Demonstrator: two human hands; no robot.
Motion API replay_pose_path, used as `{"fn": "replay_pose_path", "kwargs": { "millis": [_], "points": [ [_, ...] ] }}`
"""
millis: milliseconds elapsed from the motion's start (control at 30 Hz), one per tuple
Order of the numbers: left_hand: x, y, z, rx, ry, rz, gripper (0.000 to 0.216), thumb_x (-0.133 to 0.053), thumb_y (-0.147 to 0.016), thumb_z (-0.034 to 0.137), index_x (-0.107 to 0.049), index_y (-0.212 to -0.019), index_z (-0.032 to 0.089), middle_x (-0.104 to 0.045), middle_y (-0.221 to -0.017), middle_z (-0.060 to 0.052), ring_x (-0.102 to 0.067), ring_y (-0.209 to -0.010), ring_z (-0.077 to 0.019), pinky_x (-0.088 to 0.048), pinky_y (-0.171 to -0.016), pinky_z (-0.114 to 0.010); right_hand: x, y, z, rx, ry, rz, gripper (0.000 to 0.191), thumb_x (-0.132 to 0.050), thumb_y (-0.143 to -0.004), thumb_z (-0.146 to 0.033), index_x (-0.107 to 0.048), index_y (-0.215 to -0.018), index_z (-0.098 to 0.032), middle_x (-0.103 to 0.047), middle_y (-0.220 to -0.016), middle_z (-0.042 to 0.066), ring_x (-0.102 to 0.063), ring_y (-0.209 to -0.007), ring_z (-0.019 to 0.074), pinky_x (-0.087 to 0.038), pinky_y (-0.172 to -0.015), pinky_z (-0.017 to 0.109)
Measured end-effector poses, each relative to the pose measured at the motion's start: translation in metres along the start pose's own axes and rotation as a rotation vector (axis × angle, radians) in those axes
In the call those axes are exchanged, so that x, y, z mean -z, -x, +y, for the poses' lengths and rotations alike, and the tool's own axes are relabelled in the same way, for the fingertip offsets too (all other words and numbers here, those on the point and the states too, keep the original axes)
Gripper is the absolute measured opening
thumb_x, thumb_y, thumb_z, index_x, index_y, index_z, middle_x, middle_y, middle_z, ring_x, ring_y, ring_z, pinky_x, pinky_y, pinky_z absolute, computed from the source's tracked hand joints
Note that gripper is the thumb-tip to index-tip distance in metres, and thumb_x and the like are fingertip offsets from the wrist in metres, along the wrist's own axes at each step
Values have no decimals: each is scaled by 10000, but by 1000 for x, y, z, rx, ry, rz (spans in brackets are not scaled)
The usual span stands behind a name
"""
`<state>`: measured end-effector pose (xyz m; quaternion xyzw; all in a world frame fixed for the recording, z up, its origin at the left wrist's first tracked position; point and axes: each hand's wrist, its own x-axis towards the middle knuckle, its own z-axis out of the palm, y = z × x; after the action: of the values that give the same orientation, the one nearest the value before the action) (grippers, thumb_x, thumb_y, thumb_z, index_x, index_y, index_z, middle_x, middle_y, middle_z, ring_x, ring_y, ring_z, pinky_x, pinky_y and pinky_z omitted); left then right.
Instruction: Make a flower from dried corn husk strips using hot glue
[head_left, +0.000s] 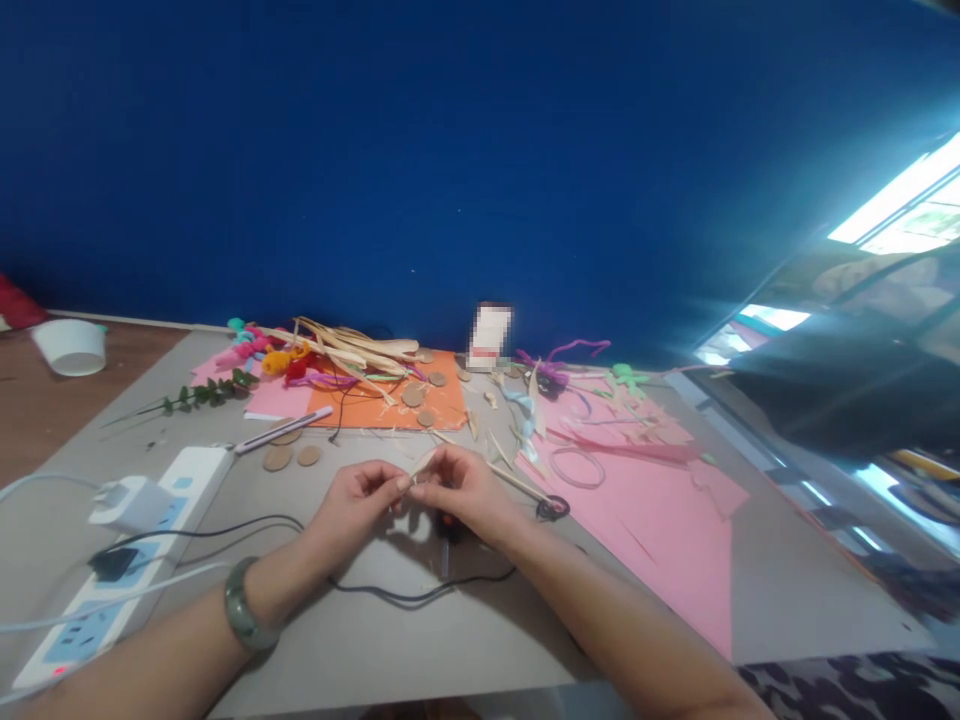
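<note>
Near the table's middle my left hand and my right hand meet, thumbs and fingertips pinched close together. Between them is a thin pale strip that looks like dried husk; part of it is hidden by the fingers. Under my right hand lies a dark tool with a bit of orange, mostly covered, so its kind does not show. A black cord loops across the table just below the hands. Beyond them, husk scraps and round wooden discs lie scattered.
At left, a white power strip holds a white plug. A pen, a leafy sprig and a bundle of husk strips lie behind. Pink paper covers the right; orange paper lies behind. A white cup stands far left.
</note>
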<state>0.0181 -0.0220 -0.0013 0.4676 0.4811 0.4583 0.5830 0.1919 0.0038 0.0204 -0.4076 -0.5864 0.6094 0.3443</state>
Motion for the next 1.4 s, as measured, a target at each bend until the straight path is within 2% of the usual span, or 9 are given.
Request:
{"fn": "replay_pose_path", "kwargs": {
  "millis": [233, 400, 600, 800, 1167, 1400],
  "points": [
    [-3, 3, 3, 47, -10, -28, 343, -713, -674, 456, -633, -688, 123, -566, -514, 22, -475, -455, -87, -355, -454, -201, -2, 1, -1, 2, 83, 46, 313, -752, -698, -420, -583, -711, -157, -598, -630, -11, -492, -522, 80, -389, -470, 192],
    [-3, 4, 6, 20, -8, -71, 327, -694, -697, 444, -625, -662, 126, -582, -520, 12, -490, -468, -89, -376, -470, -205, -2, 2, 0, -42, 66, 53, 317, -720, -730, -432, -549, -700, -167, -560, -561, -38, -433, -435, 59, -356, -418, 180],
    [-2, 4, 8, 33, -36, -8, 261, -693, -685, 382, -658, -710, 125, -583, -511, 15, -487, -462, -95, -381, -464, -209, 0, 1, -2, -82, 42, 47, 345, -726, -707, -465, -540, -694, -173, -511, -507, -65, -427, -401, 62, -324, -364, 167],
    [-2, 4, 5, -18, 0, -33, 213, -738, -652, 325, -653, -688, 132, -637, -571, -4, -550, -519, -111, -421, -512, -217, 1, 1, -2, -88, 58, 43, 343, -734, -699, -453, -539, -685, -171, -509, -522, -65, -436, -413, 59, -330, -365, 162],
    [-3, 6, 4, -65, -43, -29, 220, -732, -679, 345, -649, -676, 142, -637, -568, -6, -557, -520, -118, -440, -501, -218, -3, 3, -3, -98, 59, 64, 331, -733, -710, -429, -533, -668, -169, -505, -512, -63, -431, -410, 56, -334, -381, 165],
    [-1, 5, 7, -27, -21, -30, 207, -741, -658, 324, -656, -664, 136, -626, -544, 4, -534, -498, -102, -431, -502, -211, -5, 3, -5, -94, 48, 68, 337, -727, -708, -445, -533, -670, -172, -486, -497, -72, -407, -393, 52, -324, -370, 166]
  ]
}}
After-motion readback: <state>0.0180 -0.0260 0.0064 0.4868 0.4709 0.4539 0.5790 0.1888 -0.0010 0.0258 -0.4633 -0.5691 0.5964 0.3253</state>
